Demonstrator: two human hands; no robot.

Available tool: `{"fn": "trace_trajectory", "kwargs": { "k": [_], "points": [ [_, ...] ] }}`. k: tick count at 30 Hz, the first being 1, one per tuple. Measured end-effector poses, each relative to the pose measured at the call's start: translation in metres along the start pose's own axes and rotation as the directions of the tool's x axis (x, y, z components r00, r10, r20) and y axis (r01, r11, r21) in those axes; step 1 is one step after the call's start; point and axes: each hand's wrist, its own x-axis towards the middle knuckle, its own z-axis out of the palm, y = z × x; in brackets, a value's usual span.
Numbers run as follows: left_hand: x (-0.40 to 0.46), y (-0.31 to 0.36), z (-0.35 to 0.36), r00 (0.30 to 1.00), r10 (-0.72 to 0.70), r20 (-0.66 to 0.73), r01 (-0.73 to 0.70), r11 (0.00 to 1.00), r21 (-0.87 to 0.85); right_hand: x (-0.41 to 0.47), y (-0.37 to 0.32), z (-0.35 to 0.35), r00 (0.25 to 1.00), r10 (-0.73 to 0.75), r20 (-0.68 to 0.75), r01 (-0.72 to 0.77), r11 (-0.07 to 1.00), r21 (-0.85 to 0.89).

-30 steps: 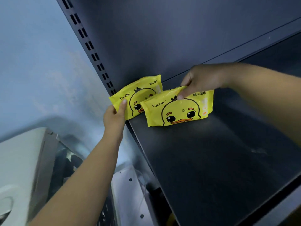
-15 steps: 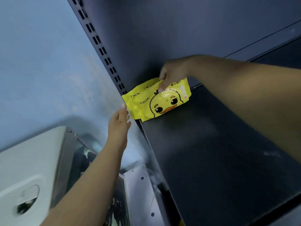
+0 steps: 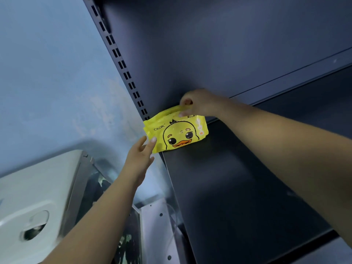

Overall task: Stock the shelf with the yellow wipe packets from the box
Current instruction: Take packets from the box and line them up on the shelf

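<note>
Early stage — right hand [image 3: 198,104] pinches the yellow packets [image 3: 176,135] at the shelf [image 3: 238,187] corner; left hand [image 3: 142,155] open beside them — most shelf space unfilled.

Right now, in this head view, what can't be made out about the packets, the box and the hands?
- Rear packet: only its top edge shows; the front duck packet covers the rest.
- Box: not in view at all.
- Right hand: it pinches the packets' top edge, but which packet it holds is unclear.
- Left hand: fingertips at the front packet's corner; contact uncertain.
- Shelf: right part cut off by the frame edge.
</note>
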Motion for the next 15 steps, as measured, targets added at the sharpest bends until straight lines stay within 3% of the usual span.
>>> {"fn": "trace_trajectory", "kwargs": {
  "k": [3,6,8,11,15],
  "points": [
    [-0.003,-0.006,-0.006,0.999,-0.038,-0.037,0.037,0.999,-0.025,-0.017,0.013,-0.001,0.982,0.183,-0.036,-0.182,0.983,0.018],
    [-0.008,-0.005,-0.003,0.999,-0.034,0.019,0.035,0.998,-0.058,-0.03,0.024,0.01,0.912,0.33,0.242,-0.36,0.929,0.089],
    [-0.011,-0.002,0.005,0.999,-0.024,0.023,0.026,0.995,-0.095,-0.033,0.027,0.022,0.865,0.36,0.349,-0.445,0.872,0.203],
    [-0.016,0.005,0.018,1.0,-0.013,0.004,0.014,0.988,-0.153,-0.03,0.029,0.038,0.888,0.379,0.261,-0.451,0.827,0.336],
    [-0.016,0.01,0.023,0.999,-0.051,0.011,0.052,0.986,-0.161,-0.027,0.033,0.045,0.905,0.404,0.133,-0.422,0.818,0.389]
  ]
}}
